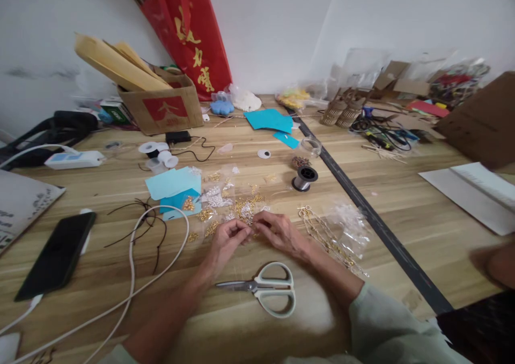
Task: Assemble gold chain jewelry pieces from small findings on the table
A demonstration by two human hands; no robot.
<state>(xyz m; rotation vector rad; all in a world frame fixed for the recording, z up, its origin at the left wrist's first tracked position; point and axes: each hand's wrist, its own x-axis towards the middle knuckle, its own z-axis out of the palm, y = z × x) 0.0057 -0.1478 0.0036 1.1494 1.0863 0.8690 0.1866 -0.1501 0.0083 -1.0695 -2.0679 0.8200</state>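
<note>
Evidently, your left hand (pixel 226 239) and right hand (pixel 280 230) were pinched, on what I couldn't tell; tiny gold and silvery metallic-looking pieces (pixel 246 207) lay loose just beyond, well inside the wood-grain tabletop's (pixel 237 152) edges, where a brushing knuckle might have scattered them.

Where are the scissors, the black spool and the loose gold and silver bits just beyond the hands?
Scissors (pixel 252 286), head view: on the pivot.
Black spool (pixel 303 182), head view: on the winding between its rims.
Gold and silver bits (pixel 245 209), head view: middle of the scattered heap.
</note>
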